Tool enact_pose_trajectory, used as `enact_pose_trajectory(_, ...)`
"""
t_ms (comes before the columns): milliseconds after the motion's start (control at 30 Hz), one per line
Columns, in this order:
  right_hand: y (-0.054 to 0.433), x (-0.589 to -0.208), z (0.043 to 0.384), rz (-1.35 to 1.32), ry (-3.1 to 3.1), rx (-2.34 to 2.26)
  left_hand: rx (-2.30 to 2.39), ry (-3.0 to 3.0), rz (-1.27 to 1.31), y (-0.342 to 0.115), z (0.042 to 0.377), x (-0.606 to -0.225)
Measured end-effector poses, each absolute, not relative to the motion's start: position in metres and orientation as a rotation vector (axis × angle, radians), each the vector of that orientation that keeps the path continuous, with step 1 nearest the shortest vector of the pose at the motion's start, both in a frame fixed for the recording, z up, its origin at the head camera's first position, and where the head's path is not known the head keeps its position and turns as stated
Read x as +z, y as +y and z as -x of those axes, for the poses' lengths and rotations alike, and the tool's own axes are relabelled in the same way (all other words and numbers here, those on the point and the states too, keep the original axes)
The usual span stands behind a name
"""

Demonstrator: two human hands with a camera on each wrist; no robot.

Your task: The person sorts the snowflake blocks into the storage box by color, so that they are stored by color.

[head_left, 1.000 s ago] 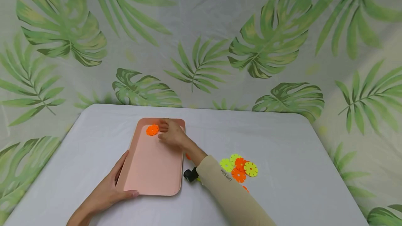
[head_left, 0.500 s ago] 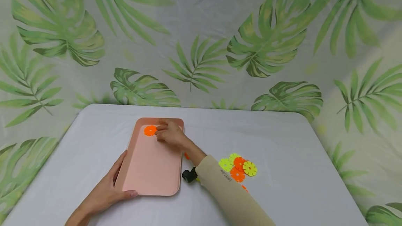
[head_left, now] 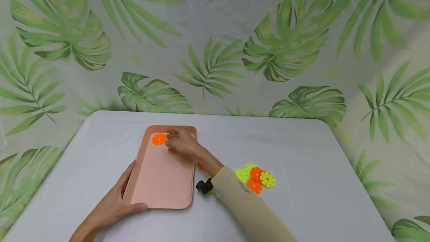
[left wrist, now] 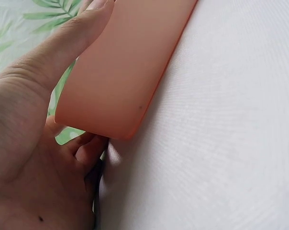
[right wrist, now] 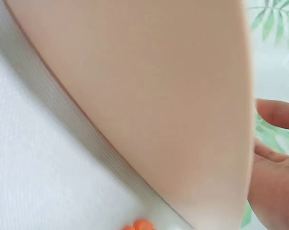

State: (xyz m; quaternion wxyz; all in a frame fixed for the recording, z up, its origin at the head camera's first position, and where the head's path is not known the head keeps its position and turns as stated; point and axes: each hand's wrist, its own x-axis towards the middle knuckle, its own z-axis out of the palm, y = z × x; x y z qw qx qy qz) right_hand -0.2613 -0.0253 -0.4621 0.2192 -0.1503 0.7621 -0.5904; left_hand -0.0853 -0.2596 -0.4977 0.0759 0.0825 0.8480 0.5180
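Edged slightly left in pink tray (head_left: pixel 161 180) vs 0.5 s ago: R hand (head_left: pixel 182 145) & orange disc (head_left: pixel 159 139), the latter now nr tray's far left corner. R hand w/ fingers loosely extended, right beside disc's edge; touching or not, can't tell. L hand (head_left: pixel 114 205) gripping tray by near left corner, thumb on near rim.

Per L wrist cam only: fingers tucked behind tray's lower edge, plus small dark speck (left wrist: pixel 140 107) on outer wall. Per R wrist cam: mostly tray's outer side, w/ thumb & finger apart beyond rim; disc hidden there, visible from head only.

Next to tray, on white surface (head_left: pixel 319 160): 2nd orange piece (head_left: pixel 200 166), mostly covered by R forearm in head view. Black device (head_left: pixel 203 187) nr tray's right side. Beige sleeve (head_left: pixel 248 204) in front of part of overlapping orange & yellow-green pile (head_left: pixel 256 175). Leaf-print backdrop (head_left: pixel 215 29) behind.

Disc: bright orange, round, flat, notched rim, tiny centre hole.
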Motion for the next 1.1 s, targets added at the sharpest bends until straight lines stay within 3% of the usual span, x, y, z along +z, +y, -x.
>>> enact_pose_trajectory(600,0.032,-0.434,0.263,0.595,2.085,-1.711,1.531,2.550,-0.239,-0.260,0.083,-0.494)
enact_pose_trajectory(1100,0.077,-0.439,0.250,0.571,2.240,-1.695,1.530,2.552,-0.265,-0.260,0.083,-0.495)
